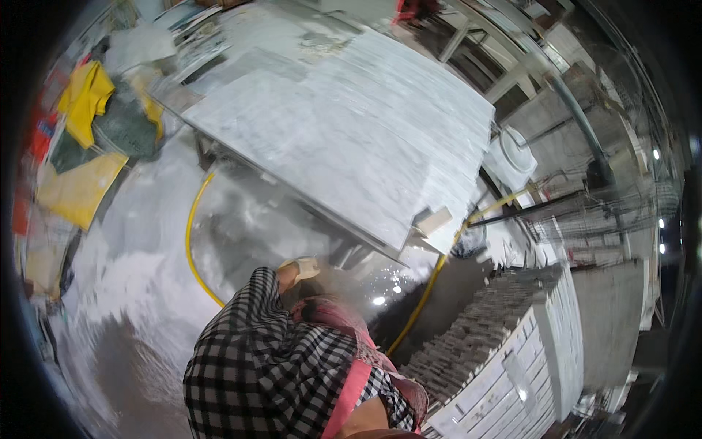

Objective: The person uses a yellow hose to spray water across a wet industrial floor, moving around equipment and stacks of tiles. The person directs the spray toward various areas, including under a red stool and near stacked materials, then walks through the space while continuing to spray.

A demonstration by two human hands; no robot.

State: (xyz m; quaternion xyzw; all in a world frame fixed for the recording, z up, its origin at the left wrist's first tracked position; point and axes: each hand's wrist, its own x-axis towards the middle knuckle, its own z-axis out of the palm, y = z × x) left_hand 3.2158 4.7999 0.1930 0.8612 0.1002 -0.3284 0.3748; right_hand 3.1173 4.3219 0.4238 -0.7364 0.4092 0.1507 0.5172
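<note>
My left hand (288,276) comes out of a black-and-white checked sleeve (245,333), low over the wet floor and short of the table's near edge. A pale cream covering or object (306,267) shows at its fingers; motion blur hides which it is and how the fingers are set. My right hand is out of sight; a patch of bare skin (371,417) shows beside the pink-edged cloth (345,391) at the lower edge. Ahead lies a wide grey-white, streaked slab surface (329,139) on a metal-framed table.
A yellow hose (190,245) curves over the wet floor (248,219) and under the table. At right stand stacked pale slabs (504,366). A small beige block (433,222) rests at the table's near right corner. A white bucket (515,151) is beyond; yellow cloth (86,99) hangs far left.
</note>
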